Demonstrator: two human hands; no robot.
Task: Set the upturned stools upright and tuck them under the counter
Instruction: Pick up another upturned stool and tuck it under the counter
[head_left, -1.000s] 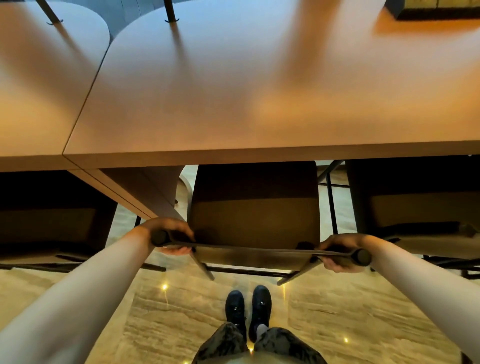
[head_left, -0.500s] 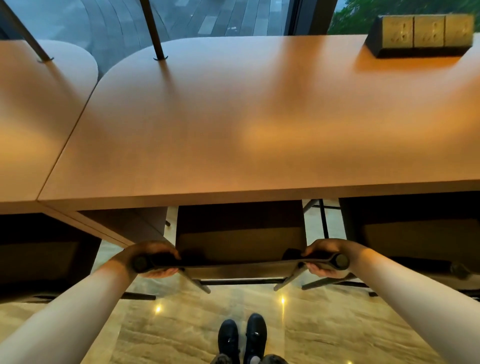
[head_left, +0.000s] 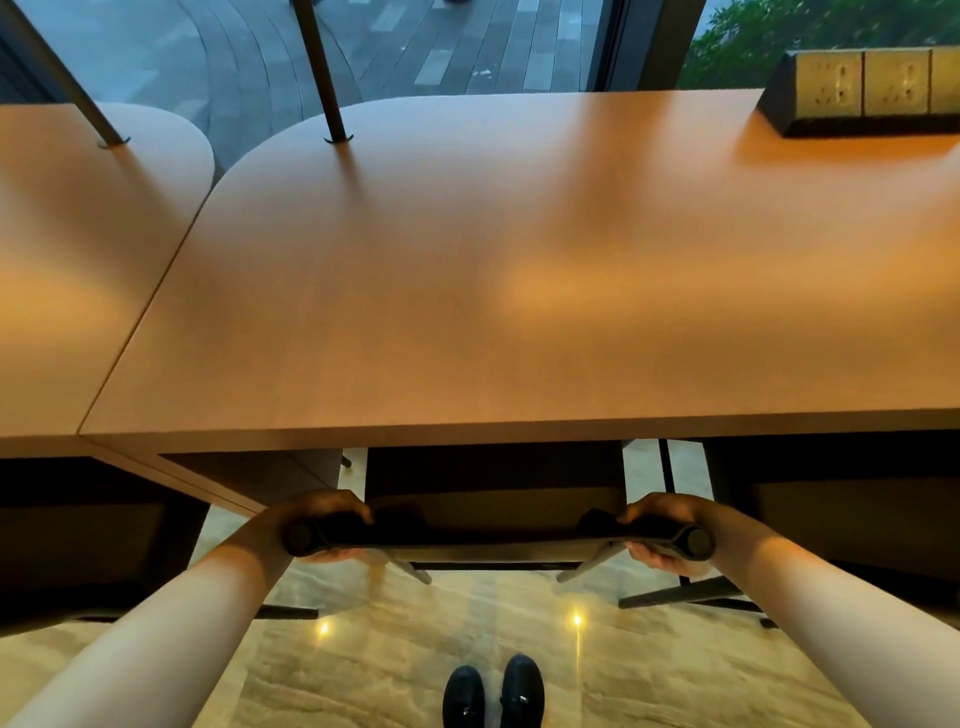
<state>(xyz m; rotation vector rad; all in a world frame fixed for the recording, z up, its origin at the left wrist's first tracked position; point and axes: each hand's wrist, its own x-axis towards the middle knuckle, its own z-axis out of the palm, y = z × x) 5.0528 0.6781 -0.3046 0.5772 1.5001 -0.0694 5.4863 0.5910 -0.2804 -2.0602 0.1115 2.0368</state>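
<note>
A dark upright stool (head_left: 496, 506) stands in front of me, its seat mostly under the front edge of the wooden counter (head_left: 519, 291). My left hand (head_left: 317, 525) grips the left end of the stool's black back rail. My right hand (head_left: 662, 530) grips the right end of the same rail. Fingers of both hands curl round the rail. The far part of the seat is hidden beneath the counter.
Another dark stool (head_left: 88, 540) sits under the counter at the left and one (head_left: 841, 525) at the right. A black socket box (head_left: 862, 93) rests on the counter's far right. Two metal posts (head_left: 324, 73) rise from the counter. My shoes (head_left: 493, 693) stand on the marble floor.
The stool has slid forward further under the counter, with both hands still holding its rail. My view has lifted, showing more counter top and the window.
</note>
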